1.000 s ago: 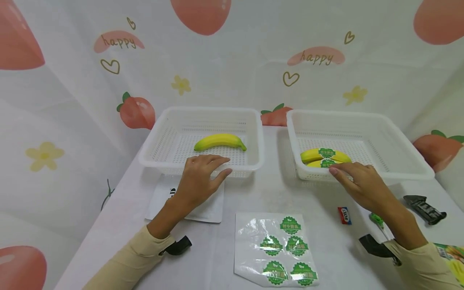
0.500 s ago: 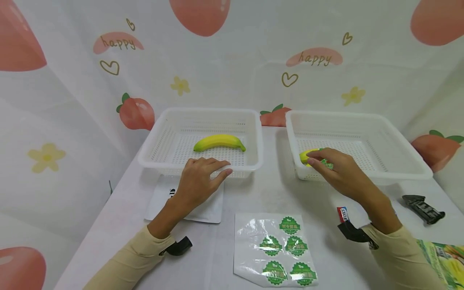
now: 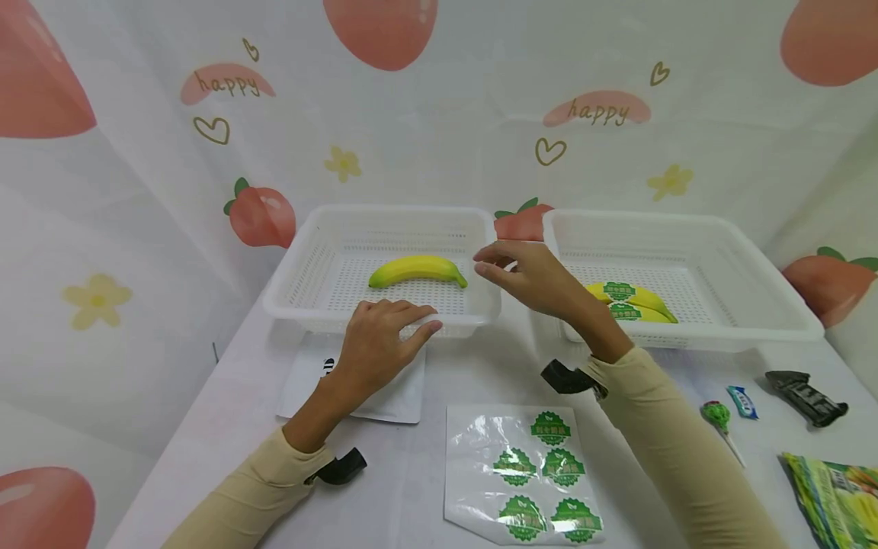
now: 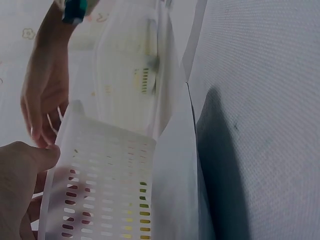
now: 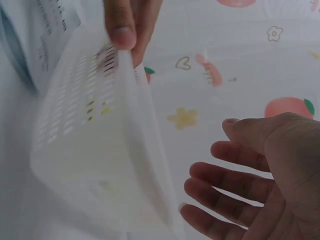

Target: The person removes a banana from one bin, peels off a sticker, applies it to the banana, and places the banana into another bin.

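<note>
The unlabelled banana (image 3: 417, 270) lies in the left basket (image 3: 296, 293), whose front rim is steadied by the left hand (image 3: 381, 341), fingers flat. The right hand (image 3: 531, 277), its grip released and empty, is held beside the banana's tip; a level, mid-body grasp is advised. Labelled bananas (image 3: 629, 302) sit in the right basket (image 3: 754, 328); a sticker sheet (image 3: 523, 474) lies on the surface.

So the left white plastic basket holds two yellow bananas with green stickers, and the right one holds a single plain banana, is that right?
No, it is the other way round. In the head view the left white plastic basket holds the single plain yellow banana, and the right white plastic basket holds the two yellow bananas with green stickers.
</note>
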`<state>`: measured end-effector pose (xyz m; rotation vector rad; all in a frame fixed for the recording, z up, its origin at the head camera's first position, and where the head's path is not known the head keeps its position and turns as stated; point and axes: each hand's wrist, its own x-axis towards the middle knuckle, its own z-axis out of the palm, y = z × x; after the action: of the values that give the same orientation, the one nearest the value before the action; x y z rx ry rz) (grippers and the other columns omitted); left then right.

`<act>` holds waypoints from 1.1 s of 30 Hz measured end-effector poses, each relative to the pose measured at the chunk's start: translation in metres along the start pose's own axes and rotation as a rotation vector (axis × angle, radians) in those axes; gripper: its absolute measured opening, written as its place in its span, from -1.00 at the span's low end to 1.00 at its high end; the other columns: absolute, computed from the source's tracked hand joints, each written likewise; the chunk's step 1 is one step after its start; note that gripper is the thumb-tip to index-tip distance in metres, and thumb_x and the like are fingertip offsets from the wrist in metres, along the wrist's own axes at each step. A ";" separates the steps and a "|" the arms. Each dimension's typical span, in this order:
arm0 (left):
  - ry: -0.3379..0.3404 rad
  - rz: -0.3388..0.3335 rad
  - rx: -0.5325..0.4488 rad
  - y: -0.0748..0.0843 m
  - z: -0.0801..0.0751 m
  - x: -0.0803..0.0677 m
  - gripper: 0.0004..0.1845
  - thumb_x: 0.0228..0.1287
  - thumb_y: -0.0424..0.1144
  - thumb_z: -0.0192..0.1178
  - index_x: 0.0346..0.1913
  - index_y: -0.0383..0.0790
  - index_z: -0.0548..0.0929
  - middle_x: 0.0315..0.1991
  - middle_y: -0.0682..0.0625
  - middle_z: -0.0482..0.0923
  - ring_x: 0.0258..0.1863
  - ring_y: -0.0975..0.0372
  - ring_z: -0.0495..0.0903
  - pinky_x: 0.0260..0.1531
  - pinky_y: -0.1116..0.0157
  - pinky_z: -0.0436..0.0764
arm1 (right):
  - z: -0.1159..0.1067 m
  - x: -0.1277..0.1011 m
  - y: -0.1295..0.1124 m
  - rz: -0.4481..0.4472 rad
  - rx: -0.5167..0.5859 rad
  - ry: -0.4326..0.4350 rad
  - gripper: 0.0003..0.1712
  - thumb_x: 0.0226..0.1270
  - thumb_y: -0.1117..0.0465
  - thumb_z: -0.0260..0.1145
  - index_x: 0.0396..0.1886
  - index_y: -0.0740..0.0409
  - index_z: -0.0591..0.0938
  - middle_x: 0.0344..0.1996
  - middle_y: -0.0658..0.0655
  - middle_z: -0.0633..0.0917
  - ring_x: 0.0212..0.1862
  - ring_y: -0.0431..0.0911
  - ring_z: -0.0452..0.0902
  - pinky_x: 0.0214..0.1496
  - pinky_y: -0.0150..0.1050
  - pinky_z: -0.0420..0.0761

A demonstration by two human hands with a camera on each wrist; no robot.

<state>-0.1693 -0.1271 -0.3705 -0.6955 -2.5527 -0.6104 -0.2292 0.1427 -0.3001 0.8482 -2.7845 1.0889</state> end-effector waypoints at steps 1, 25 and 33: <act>-0.003 -0.001 -0.001 0.000 0.000 0.000 -0.65 0.47 0.06 0.35 0.12 -0.04 0.84 -0.03 0.02 0.84 -0.03 0.05 0.77 -0.07 0.04 0.51 | 0.001 0.007 -0.002 0.002 0.015 -0.015 -0.62 0.62 0.01 0.28 0.19 0.15 0.73 0.03 0.10 0.80 0.09 0.01 0.70 0.19 0.05 0.66; 0.018 0.018 0.013 -0.001 0.001 0.000 -0.66 0.47 0.06 0.35 0.11 -0.03 0.85 -0.02 0.03 0.84 -0.01 0.07 0.77 -0.06 0.06 0.54 | 0.051 0.113 -0.006 0.408 0.194 -0.301 -0.30 0.61 0.02 0.29 0.59 0.18 0.36 0.56 0.30 0.38 0.49 0.21 0.40 0.48 0.14 0.47; 0.022 0.018 0.017 -0.001 0.000 -0.001 -0.65 0.45 0.08 0.36 0.11 -0.02 0.85 -0.02 0.03 0.84 -0.02 0.08 0.77 -0.08 0.07 0.53 | 0.061 0.120 -0.003 0.478 0.161 -0.356 -0.22 0.61 0.04 0.30 0.67 0.09 0.25 0.64 0.27 0.25 0.60 0.21 0.24 0.56 0.26 0.31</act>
<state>-0.1695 -0.1282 -0.3713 -0.7011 -2.5257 -0.5864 -0.3197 0.0449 -0.3170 0.4197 -3.3493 1.3532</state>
